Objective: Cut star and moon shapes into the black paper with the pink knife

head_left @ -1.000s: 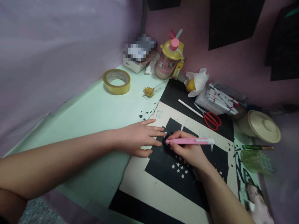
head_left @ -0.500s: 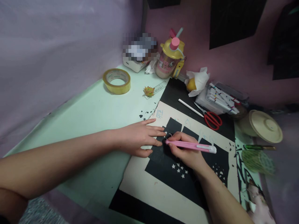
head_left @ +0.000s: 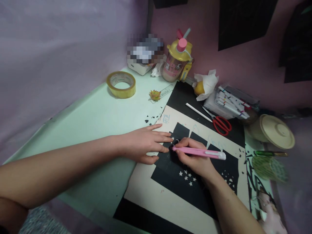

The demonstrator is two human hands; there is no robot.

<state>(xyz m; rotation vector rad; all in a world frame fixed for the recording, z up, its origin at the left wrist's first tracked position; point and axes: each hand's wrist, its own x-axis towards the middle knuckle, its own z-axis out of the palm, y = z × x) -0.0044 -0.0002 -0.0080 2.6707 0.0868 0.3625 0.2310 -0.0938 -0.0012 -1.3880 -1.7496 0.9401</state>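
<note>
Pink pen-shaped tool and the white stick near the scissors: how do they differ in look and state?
The pink tool has a pink barrel with a whitish rear end, while the white stick looks white along its length. The pink tool is gripped by the right hand, whereas the white stick lies untouched on the black sheet. The pink tool also looks thicker than the white stick. Both are long and slim.

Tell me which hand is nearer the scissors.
Right: the right hand, holding the pink tool, is in front and left of the scissors; the left hand lies farther left.
</note>
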